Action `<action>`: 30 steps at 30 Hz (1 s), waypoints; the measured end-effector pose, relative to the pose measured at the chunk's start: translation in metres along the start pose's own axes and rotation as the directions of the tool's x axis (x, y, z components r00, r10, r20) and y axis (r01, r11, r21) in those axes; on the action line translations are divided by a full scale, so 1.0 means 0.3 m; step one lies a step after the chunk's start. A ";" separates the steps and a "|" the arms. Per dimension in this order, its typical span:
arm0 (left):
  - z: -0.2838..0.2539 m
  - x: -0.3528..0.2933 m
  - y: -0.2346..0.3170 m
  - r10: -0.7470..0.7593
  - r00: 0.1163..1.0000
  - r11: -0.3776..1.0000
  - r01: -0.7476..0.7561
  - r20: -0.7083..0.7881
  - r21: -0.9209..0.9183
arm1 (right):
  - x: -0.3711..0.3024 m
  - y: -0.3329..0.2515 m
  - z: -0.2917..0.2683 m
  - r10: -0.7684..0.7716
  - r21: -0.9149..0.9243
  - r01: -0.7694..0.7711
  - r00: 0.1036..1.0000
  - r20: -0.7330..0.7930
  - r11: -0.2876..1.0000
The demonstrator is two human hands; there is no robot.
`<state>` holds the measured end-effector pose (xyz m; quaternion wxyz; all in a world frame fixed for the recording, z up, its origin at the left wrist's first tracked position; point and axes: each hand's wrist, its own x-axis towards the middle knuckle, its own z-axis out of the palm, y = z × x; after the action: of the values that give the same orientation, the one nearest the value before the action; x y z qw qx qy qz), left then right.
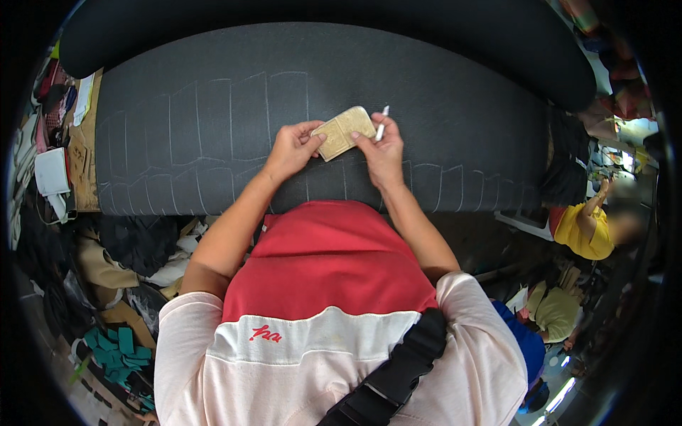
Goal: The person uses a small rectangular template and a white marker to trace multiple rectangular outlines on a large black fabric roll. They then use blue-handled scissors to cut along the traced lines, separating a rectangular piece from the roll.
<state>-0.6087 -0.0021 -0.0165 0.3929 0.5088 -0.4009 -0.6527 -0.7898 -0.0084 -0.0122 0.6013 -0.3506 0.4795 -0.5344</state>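
Both hands hold a tan, flat rectangular template [344,135] with rounded corners and a line across its middle. My left hand [290,150] is closed on its left end, thumb on top. At the right end, my right hand [384,154] pinches the same piece under its thumb. A white pen [382,123] also sits between that hand's fingers, tip pointing away from me. Beneath lies a wide sheet of black material [455,121], with rows of pale outlines drawn on its left part and along its near edge.
A thick black roll [327,13] lies along the sheet's far side. Left are a wooden board [87,153] and a white pouch [51,172]. Teal scraps [119,355] and cloth heaps fill the lower left. A person in yellow [584,231] is at the far right.
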 end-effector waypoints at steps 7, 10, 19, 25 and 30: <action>0.074 -0.058 0.058 0.482 0.856 0.496 -0.442 0.186 0.748 | 0.060 0.038 -0.085 0.060 -0.531 0.009 0.992 0.113 0.847; 0.158 -0.132 0.031 0.338 0.804 0.464 -0.594 0.489 0.657 | 0.051 0.035 -0.072 -0.018 -0.663 0.067 0.997 0.080 0.745; 0.170 -0.147 0.009 -0.011 0.838 0.381 -0.500 0.545 0.777 | 0.060 -0.051 -0.069 -0.065 -0.923 0.253 0.967 0.244 0.291; 0.156 -0.147 0.007 -0.170 0.829 0.347 -0.455 0.532 0.820 | 0.107 -0.088 -0.086 -0.236 -0.696 0.226 0.968 0.084 0.681; 0.151 -0.147 0.007 -0.171 0.831 0.344 -0.453 0.529 0.823 | 0.092 -0.095 -0.030 -0.008 -0.375 0.083 0.980 0.199 0.923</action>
<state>-0.6453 0.0433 0.0082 -0.0352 0.3984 -0.8333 -0.3817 -0.8079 -0.0398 0.0062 0.5530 -0.5222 0.5049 -0.4081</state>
